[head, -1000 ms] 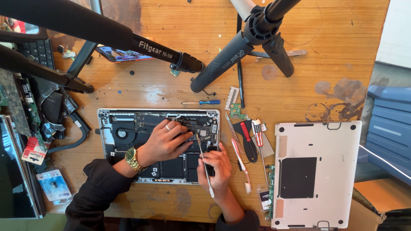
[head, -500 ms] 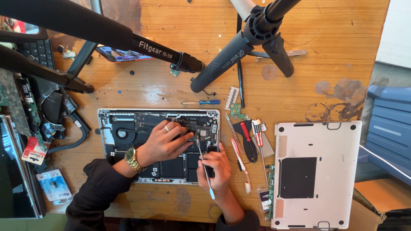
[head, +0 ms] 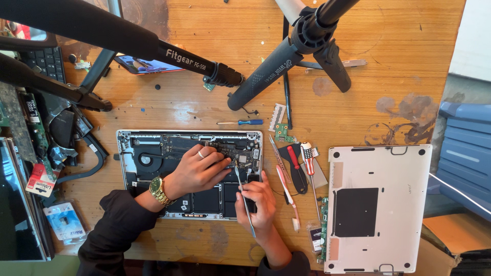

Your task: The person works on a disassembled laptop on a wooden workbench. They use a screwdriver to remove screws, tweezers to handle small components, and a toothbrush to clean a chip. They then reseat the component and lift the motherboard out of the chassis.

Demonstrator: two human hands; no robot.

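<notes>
From the head camera, an opened laptop (head: pixel 189 174) lies bottom-up at the centre left of the frame on a wooden worktop (head: pixel 358 102), its inner board, fan and dark battery cells exposed. Its pale bottom cover (head: pixel 378 204) is already off and lies well apart at the lower right of the frame.

The left hand (head: pixel 197 171), with a gold watch at the wrist and a ring on one finger, rests flat on the board in the middle of the laptop, fingers spread and pressing down, gripping nothing.

The right hand (head: pixel 255 197) sits just below and to the right, fingers closed around a thin metal pry tool (head: pixel 244 199) whose tip points up toward the board near the left fingertips.

Right of the laptop lie a red-handled screwdriver (head: pixel 292 161), a striped screwdriver (head: pixel 308 161) and a small green circuit board (head: pixel 283 134); a small blue screwdriver (head: pixel 244 122) lies above it.

Judging by this, the case is open and work on the inner parts is under way; the board is still seated and the cover not yet refitted.
</notes>
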